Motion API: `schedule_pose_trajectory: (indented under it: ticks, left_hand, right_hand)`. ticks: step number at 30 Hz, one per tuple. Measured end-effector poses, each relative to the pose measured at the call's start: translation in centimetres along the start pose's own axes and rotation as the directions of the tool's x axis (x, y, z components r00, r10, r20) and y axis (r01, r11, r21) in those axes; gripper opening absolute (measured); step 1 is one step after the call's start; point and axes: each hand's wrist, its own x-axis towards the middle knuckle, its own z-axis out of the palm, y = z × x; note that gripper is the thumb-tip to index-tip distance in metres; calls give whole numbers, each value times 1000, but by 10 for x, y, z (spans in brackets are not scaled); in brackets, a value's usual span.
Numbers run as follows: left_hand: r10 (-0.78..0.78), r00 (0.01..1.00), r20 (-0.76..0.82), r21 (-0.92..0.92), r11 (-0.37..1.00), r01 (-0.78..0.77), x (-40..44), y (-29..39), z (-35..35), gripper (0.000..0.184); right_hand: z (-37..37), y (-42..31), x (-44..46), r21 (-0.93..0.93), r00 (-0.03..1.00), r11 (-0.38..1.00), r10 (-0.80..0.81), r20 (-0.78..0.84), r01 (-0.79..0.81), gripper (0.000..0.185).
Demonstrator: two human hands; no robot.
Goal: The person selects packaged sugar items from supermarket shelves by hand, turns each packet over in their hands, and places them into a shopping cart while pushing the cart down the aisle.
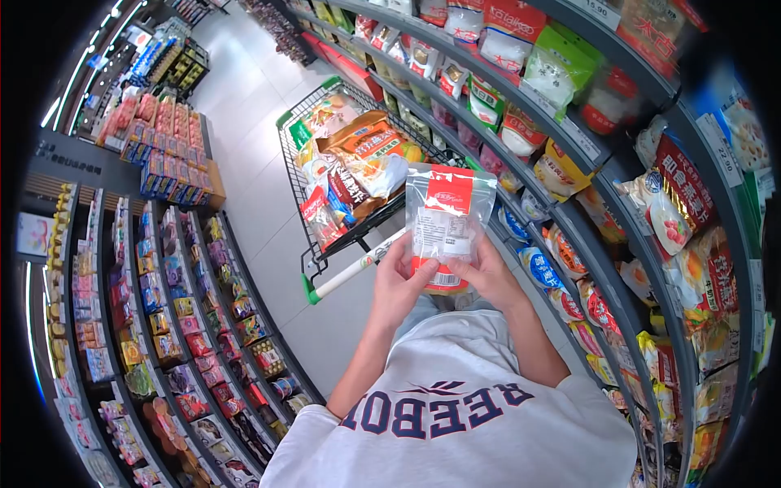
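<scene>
Between my two hands I hold up a clear plastic food pouch (443,213) with a red label and a printed white panel facing me. My left hand (404,272) grips its lower left edge, thumb on the front. On the lower right edge, my right hand (486,268) closes the same way. The contents look whitish, but their kind is not readable. Just beyond the pouch stands a shopping cart (286,154) with green corners, loaded with several packaged bags (370,146). Its handle (346,276) lies left of my left hand, apart from it.
Shelves (561,122) of bagged goods rise close on my right. More shelves (175,301) with small packets run along the left. A display of stacked boxes (175,171) stands at the far left, and the tiled aisle floor (244,81) stretches ahead beside the cart.
</scene>
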Motion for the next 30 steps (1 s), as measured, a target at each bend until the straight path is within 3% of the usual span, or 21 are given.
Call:
schedule_pose_trajectory:
  ticks: [8,10,13,14,15,17,18,19,21,25,28,30]
  left_hand:
    - [33,993,-113,-26,999,-36,-7,-8,0,49]
    - [127,970,-208,66,991,-116,-9,-10,2,51]
    - [302,898,-320,344,920,-187,-12,-4,10,49]
    - [368,865,-342,453,871,-191,-14,1,15,47]
    - [426,864,-270,567,795,-215,-18,6,20,46]
    - [509,855,-97,754,598,-271,-25,15,30,44]
    - [603,787,129,763,447,-468,-26,17,33,42]
    - [570,783,251,688,464,-558,-29,20,38,42]
    - [508,712,485,502,506,-702,-37,28,48,42]
    - [564,692,450,542,443,-714,-39,25,45,34]
    - [609,733,304,673,408,-618,-32,18,32,39]
    - [527,839,133,684,564,-463,-31,15,32,47]
  right_hand:
    - [5,8,6,-33,986,999,4,-169,-10,70]
    - [6,9,5,-26,954,998,45,-298,-56,72]
    - [18,13,-2,-276,932,961,-113,-345,15,76]
    - [22,12,-5,-311,947,949,-150,-283,57,77]
    - [28,12,-6,-104,961,988,-135,-240,113,76]
    - [38,13,-7,317,977,930,-142,-156,186,77]
    - [34,19,-7,409,988,902,-96,-122,139,82]
    - [23,20,-8,608,999,793,-1,-36,23,83]
    - [13,11,-8,752,1000,659,-18,21,-4,93]
    - [0,18,-19,672,998,741,-44,42,4,89]
    - [2,21,-25,678,1000,735,-2,-23,17,84]
    - [5,13,-29,694,999,719,-6,-40,32,81]
